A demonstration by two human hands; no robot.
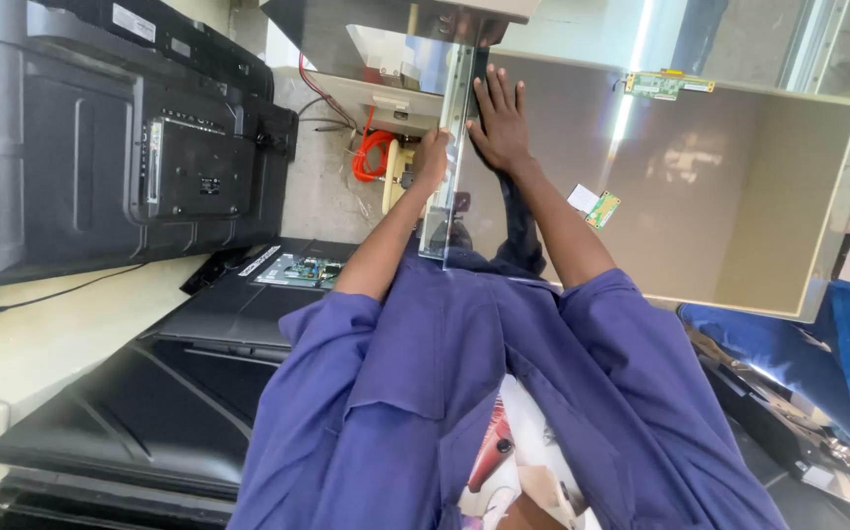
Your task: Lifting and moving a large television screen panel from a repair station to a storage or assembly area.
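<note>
left hand [432, 157] grip pinching the edge of the glossy display panel [739, 196]; right hand [499, 123] spread flat on the panel face | small green circuit board [602, 209] near

Glossy panel, matt plastic, soft cloth

The panel [699, 186] looks smooth and reflective; its edge strip [449, 147] shines like clear plastic. The TV back [101, 147] is matt black plastic; the sleeves [346, 393] are blue cloth.

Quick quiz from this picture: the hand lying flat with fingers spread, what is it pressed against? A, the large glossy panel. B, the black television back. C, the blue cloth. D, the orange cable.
A: the right hand lies flat, fingers spread, on the large glossy panel, while the left hand grips the panel's edge.
</note>
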